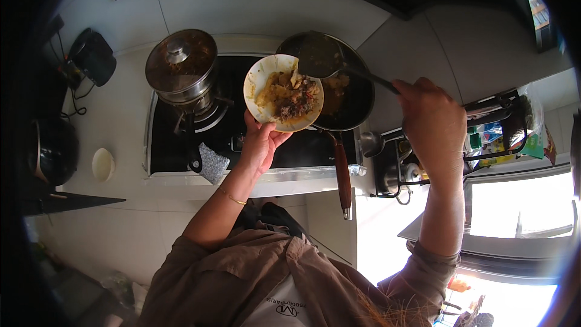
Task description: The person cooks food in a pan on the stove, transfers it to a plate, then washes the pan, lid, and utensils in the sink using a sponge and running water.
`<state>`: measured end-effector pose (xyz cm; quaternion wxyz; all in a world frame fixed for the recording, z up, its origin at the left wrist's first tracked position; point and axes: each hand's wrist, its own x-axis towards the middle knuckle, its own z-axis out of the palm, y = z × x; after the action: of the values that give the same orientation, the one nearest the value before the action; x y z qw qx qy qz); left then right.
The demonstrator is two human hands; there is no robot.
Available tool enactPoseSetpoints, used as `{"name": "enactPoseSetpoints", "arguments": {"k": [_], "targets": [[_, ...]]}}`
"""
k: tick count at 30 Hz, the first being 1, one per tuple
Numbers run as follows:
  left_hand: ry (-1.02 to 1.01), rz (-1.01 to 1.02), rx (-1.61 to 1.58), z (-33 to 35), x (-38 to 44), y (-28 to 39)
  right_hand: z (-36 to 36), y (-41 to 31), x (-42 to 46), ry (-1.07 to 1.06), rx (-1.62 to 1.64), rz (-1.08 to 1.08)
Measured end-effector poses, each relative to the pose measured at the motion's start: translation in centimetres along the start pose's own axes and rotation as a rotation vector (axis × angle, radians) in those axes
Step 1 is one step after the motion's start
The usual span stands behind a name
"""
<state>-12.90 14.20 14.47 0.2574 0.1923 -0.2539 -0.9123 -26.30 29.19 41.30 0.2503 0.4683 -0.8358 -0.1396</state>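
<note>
My left hand [263, 145] grips the lower rim of a pale patterned plate [258, 72]. Cooked food [290, 95], yellowish chunks with darker shredded bits and sauce, lies on it. The plate is held over the left side of a dark frying pan [361, 104], hiding part of it. In my right hand [433, 122] is the handle of a dark spatula [320, 56], its broad blade above the pan and close to the plate's right rim. Some food and brownish sauce [335, 93] show inside the pan. The pan's wooden handle [342, 177] points towards me.
A lidded steel pot [181, 68] sits on the left burner of the black gas hob [281, 156]. Near its handle lies a grey scrubbing sponge [212, 163]. A white bowl [103, 165] stands on the left counter. At right, a wire rack [490, 154] holds packets and bottles beside a ladle [373, 144].
</note>
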Motion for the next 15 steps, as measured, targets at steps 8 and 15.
{"name": "enactPoseSetpoints", "arguments": {"k": [8, 15], "targets": [[-0.034, -0.036, -0.011, 0.6, -0.2, 0.4, 1.7, -1.1, 0.0, 0.060, 0.110, -0.034], [-0.050, -0.039, 0.002, 0.5, -0.5, 0.6, 1.7, -0.2, -0.4, -0.018, 0.003, 0.025]]}}
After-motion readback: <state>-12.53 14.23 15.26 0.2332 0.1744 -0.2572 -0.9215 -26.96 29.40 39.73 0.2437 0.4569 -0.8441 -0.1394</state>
